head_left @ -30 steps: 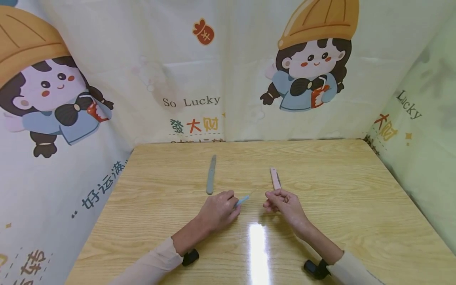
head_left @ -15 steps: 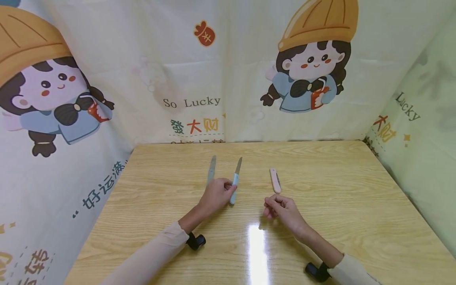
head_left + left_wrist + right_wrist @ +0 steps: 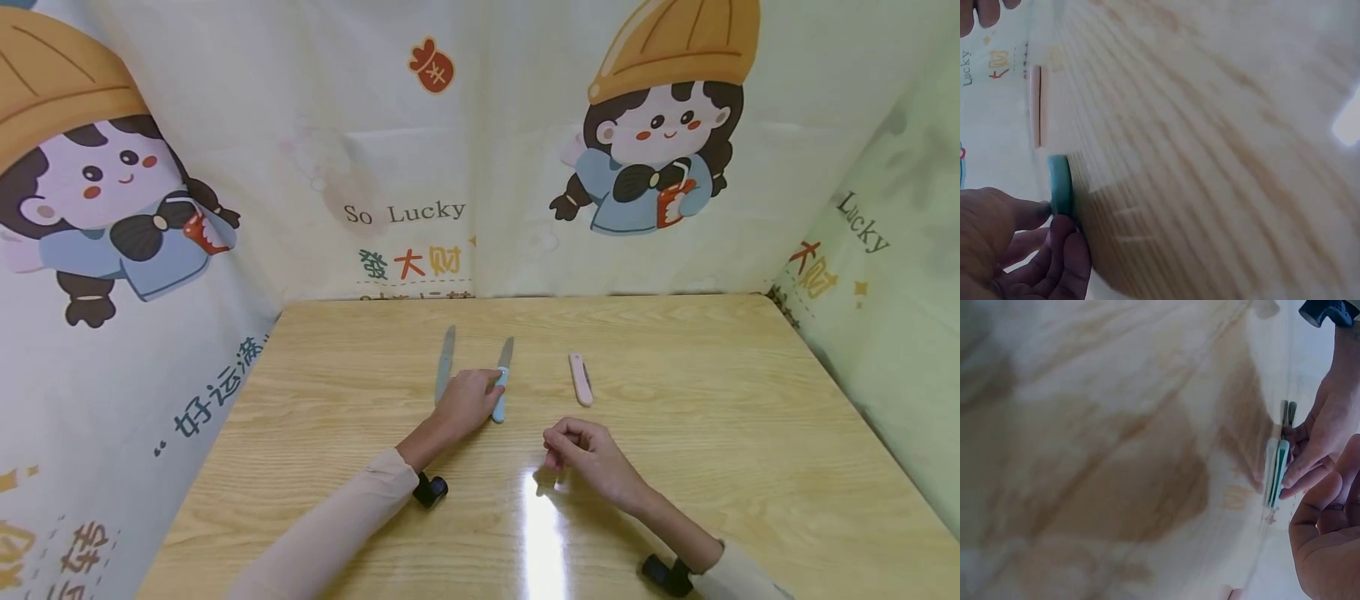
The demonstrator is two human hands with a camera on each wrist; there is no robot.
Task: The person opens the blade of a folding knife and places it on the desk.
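Progress check, going left to right: the grey knife [image 3: 446,363] is lying unfolded on the table [image 3: 712,375], and no fingers are visibly gripping it. The blue knife [image 3: 505,360] is also showing its blade extended; from where I am standing, its setting-down is looking nearly complete, with release outstanding. I cannot tell whether its full length is resting on the wood. The pink knife [image 3: 581,380] is lying folded and unhandled. Count: 2 knives are showing unfolded, 1 folded.

Hand positions, same order: the left hand [image 3: 467,400] is pinching the blue knife by its handle between thumb and fingers, while overlapping the grey knife's handle end in the head view; contact there is not showing clearly. The blue knife is sitting along this hand's right side, its blade pointing away from the person. The right hand [image 3: 592,458] is holding nothing, its fingers curling loosely, nearer the person than the pink knife and well apart from the blue one.
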